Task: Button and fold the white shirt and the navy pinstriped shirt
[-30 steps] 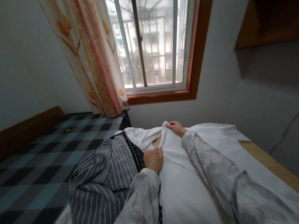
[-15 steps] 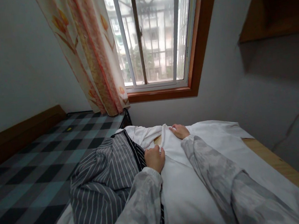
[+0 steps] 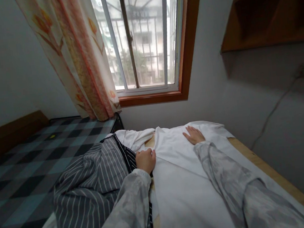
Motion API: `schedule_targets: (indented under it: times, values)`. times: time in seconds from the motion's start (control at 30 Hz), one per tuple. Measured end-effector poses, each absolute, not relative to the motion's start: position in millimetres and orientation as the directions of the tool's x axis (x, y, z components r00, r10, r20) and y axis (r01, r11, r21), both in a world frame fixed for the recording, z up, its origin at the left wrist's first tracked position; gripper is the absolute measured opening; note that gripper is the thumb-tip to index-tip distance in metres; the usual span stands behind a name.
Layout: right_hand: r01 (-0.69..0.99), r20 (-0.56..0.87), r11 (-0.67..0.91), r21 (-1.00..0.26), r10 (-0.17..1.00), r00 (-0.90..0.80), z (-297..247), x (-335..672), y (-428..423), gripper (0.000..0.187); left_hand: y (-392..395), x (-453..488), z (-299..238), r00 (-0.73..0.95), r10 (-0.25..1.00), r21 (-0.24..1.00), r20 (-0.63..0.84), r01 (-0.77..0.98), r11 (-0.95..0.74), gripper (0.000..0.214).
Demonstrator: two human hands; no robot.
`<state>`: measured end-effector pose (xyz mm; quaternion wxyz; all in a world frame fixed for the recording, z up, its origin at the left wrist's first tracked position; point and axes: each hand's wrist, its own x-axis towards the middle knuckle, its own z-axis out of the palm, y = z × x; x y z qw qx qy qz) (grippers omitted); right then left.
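White cloth (image 3: pixel 181 197), mostly smoothed with a long crease or seam across it, lies over a wooden table (image 3: pixel 249 156). My right hand (image 3: pixel 195 135) rests flat on its far part with the fingers spread. At the cloth's left edge, my left hand (image 3: pixel 146 160) has its fingers curled in and pinches that edge. Just left of it is a bunched dark grey striped garment (image 3: pixel 94 184) with a black striped band (image 3: pixel 125 152). More crumpled white fabric (image 3: pixel 135 139) shows beyond the left hand.
A bed with a checked cover (image 3: pixel 21 180) stands on the left. Behind the table are a window (image 3: pixel 150 93) and a flowered curtain (image 3: pixel 85 63). A wooden wall shelf (image 3: pixel 263 37) hangs at the upper right, with a cable (image 3: pixel 272 111) on the wall below.
My right hand has slid to the right over the white cloth, and its fingers have spread flat. My left hand stays at the cloth's left edge. The view has turned slightly right.
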<state>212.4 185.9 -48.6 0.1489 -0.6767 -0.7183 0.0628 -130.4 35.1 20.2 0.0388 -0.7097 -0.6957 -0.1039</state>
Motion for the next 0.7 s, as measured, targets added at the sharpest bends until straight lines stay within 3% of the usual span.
schedule_targets:
  times: [0.47,0.7]
  values:
    - [0.960,0.136,-0.170,-0.220,0.970,0.203,-63,353,95,0.077,42,-131,20,0.001,0.972,0.048,0.233,0.999,-0.012,0.050]
    - [0.929,0.272,-0.269,-0.253,0.902,0.335,-54,373,52,0.065,42,-129,22,0.004,0.977,0.024,0.213,1.000,-0.010,0.052]
